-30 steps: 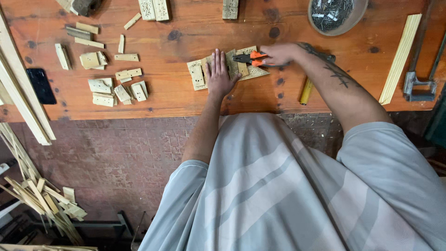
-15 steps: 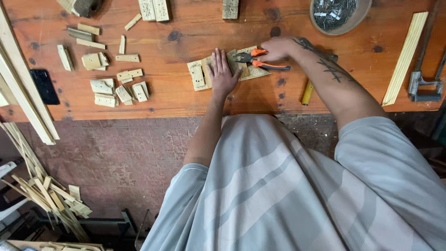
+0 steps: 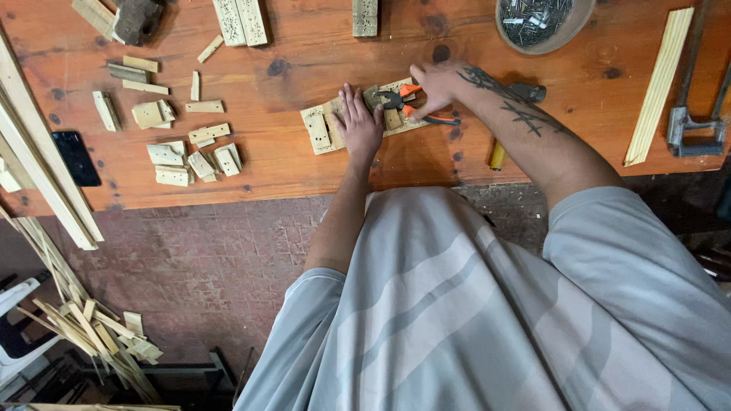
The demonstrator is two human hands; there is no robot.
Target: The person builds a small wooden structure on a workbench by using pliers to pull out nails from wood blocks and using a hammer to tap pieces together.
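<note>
A small assembly of light wooden blocks (image 3: 317, 129) lies on the reddish wooden table (image 3: 289, 84). My left hand (image 3: 358, 122) presses flat on its middle, fingers spread. My right hand (image 3: 435, 87) grips orange-handled pliers (image 3: 411, 104) whose dark jaws rest on the wood just right of my left fingers. Whether the jaws hold a nail is too small to tell.
Several loose wood offcuts (image 3: 179, 148) lie at the left. A black phone (image 3: 76, 157) sits by long slats (image 3: 42, 179) at the left edge. A bowl of nails (image 3: 542, 23), a pale strip (image 3: 659, 84), a metal clamp (image 3: 693, 129) and a yellow-handled tool (image 3: 498, 156) lie at the right.
The pliers' jaws have swung left onto the wood assembly, and my right hand shifted slightly. My left hand stays pressed on the wood.
</note>
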